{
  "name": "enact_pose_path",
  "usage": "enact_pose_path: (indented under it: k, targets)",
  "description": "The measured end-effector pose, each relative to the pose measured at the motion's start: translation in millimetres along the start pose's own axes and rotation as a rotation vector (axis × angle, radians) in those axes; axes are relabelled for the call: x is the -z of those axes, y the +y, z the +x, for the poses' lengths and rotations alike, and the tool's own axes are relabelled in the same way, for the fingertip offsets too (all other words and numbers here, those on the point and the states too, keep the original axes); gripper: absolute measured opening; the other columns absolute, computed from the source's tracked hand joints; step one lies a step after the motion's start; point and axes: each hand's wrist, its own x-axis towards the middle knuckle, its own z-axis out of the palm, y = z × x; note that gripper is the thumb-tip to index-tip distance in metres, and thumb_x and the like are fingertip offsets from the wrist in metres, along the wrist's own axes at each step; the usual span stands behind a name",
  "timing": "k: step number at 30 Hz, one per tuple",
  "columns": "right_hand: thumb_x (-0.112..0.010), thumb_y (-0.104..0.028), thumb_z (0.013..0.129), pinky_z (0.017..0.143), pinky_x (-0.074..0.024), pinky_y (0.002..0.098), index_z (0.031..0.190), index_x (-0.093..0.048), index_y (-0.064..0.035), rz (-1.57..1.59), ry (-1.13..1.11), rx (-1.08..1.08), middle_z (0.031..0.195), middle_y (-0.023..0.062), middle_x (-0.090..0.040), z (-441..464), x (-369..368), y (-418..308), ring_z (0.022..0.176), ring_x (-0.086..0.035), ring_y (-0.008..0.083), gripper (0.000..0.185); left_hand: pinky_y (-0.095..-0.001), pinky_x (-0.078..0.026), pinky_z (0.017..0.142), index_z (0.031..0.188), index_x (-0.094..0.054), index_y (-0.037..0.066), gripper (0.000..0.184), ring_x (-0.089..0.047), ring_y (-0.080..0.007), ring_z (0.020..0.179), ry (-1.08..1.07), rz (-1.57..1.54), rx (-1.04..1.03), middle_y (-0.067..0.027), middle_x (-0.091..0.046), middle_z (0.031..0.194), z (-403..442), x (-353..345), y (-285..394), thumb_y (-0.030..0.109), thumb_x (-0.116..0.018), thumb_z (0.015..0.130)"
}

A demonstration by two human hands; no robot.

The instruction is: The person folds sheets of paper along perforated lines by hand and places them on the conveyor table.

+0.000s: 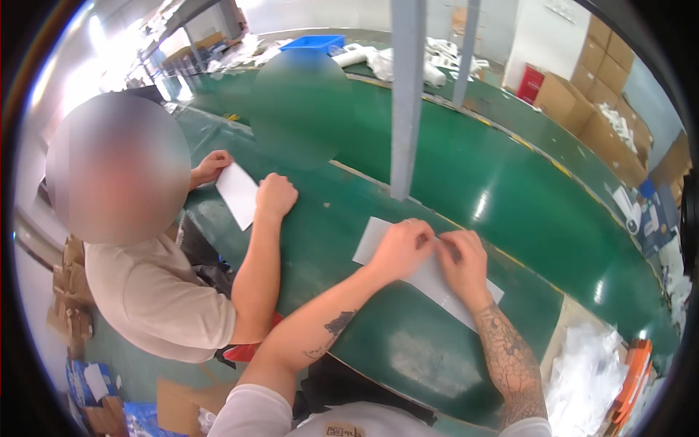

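A flat white piece [444, 300], like a card or folded sheet, lies on the green work table [306, 240] beneath both of my hands. My left hand [403, 250] is closed in a pinch over its left part. Just beside it, my right hand [464, 264] is also pinched, and the fingertips of the two hands nearly meet above the piece. Whatever is between the fingers is too small and blurred to make out. My hands cover the middle of the white piece; its two ends show on either side.
To my left a co-worker [156, 298] holds a similar white piece [239, 195] in both hands. A grey post [406, 102] rises beyond my hands, beside a green conveyor belt [502, 189]. Clear plastic bags [586, 371] and an orange object [632, 379] are at the right.
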Motion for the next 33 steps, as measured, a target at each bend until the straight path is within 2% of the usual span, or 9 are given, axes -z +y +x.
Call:
enact_pose_path:
  k: [2,5,9,14,16,23,27,29,33]
  targets:
    - [-0.073,-0.004,0.078,0.077,-0.0488,0.0394,0.092,-0.067,-0.0035,-0.019,-0.013,-0.003,0.091,0.0114,-0.065,-3.3,4.4,-3.1,0.086,-0.061,0.0313,0.015,-0.0349,-0.051,0.062,0.087,-0.067,0.000,0.013,-0.063,-0.0242,0.068,0.008,0.042,-0.025,-0.0139,-0.063,0.079,0.9,-5.2,-4.9,0.009,-0.070,0.078]
    - [-0.072,-0.004,0.081,0.078,-0.0497,0.0383,0.095,-0.070,-0.0022,-0.012,-0.076,-0.003,0.094,0.0116,-0.067,-4.6,1.6,3.7,0.088,-0.062,0.0304,0.014,-0.0434,-0.051,0.066,0.081,-0.063,0.001,0.010,-0.064,-0.0351,0.073,0.114,0.064,-0.138,-0.0172,-0.064,0.079,-1.7,-14.4,-17.0,0.010,-0.067,0.076]
    - [-0.071,-0.004,0.083,0.077,-0.0496,0.0374,0.095,-0.071,-0.0016,-0.025,-0.107,0.020,0.094,0.0111,-0.067,1.2,2.1,-3.9,0.088,-0.062,0.0296,0.013,-0.0438,-0.051,0.067,0.076,-0.062,0.002,0.008,-0.063,-0.0346,0.075,0.057,0.022,-0.013,-0.0154,-0.063,0.077,1.8,-14.9,-13.1,0.009,-0.065,0.074]
    - [-0.068,-0.006,0.086,0.076,-0.0490,0.0375,0.097,-0.070,-0.0011,-0.049,-0.115,0.005,0.095,0.0109,-0.067,-1.9,-0.8,-6.4,0.089,-0.061,0.0290,0.012,-0.0457,-0.051,0.069,0.072,-0.061,0.003,0.006,-0.063,-0.0368,0.083,0.025,0.019,0.017,-0.0161,-0.064,0.081,-0.7,-3.0,-1.7,0.009,-0.062,0.071]
    - [-0.066,-0.006,0.088,0.076,-0.0487,0.0380,0.099,-0.069,-0.0002,-0.117,-0.126,0.047,0.097,0.0112,-0.066,-0.3,3.1,-13.3,0.090,-0.060,0.0289,0.013,-0.0439,-0.052,0.070,0.076,-0.063,0.002,0.008,-0.063,-0.0339,0.081,0.004,0.033,-0.055,-0.0147,-0.064,0.083,1.1,-3.3,-3.4,0.009,-0.064,0.073]
    - [-0.064,-0.007,0.090,0.080,-0.0483,0.0417,0.102,-0.068,0.0020,-0.189,-0.186,0.097,0.099,0.0140,-0.066,-4.9,4.8,-5.0,0.093,-0.059,0.0318,0.016,-0.0448,-0.052,0.068,0.074,-0.064,0.004,0.007,-0.064,-0.0349,0.081,-0.024,0.082,-0.032,-0.0144,-0.064,0.081,6.5,-11.9,-13.9,0.010,-0.064,0.072]
    - [-0.062,-0.008,0.091,0.081,-0.0486,0.0424,0.103,-0.068,0.0021,-0.164,-0.260,0.158,0.100,0.0158,-0.065,2.7,-11.2,-4.0,0.093,-0.060,0.0337,0.016,-0.0448,-0.052,0.068,0.072,-0.066,0.005,0.008,-0.064,-0.0349,0.082,0.038,0.134,-0.015,-0.0145,-0.065,0.081,12.2,-14.7,-26.2,0.012,-0.063,0.071]
    - [-0.062,-0.008,0.093,0.081,-0.0492,0.0406,0.104,-0.068,0.0033,-0.214,-0.234,0.151,0.099,0.0164,-0.065,9.3,-2.3,-2.3,0.091,-0.061,0.0335,0.017,-0.0443,-0.055,0.065,0.073,-0.071,0.007,0.010,-0.068,-0.0348,0.075,0.079,0.175,-0.118,-0.0146,-0.069,0.074,17.9,-14.0,-32.6,0.012,-0.063,0.069]
    - [-0.062,-0.010,0.094,0.081,-0.0490,0.0370,0.106,-0.067,0.0047,-0.182,-0.200,0.117,0.098,0.0145,-0.064,7.3,-4.4,10.2,0.089,-0.061,0.0294,0.019,-0.0446,-0.052,0.061,0.067,-0.069,0.006,0.011,-0.064,-0.0356,0.068,0.101,0.110,-0.157,-0.0137,-0.066,0.068,14.9,-8.7,-26.6,0.013,-0.062,0.071]
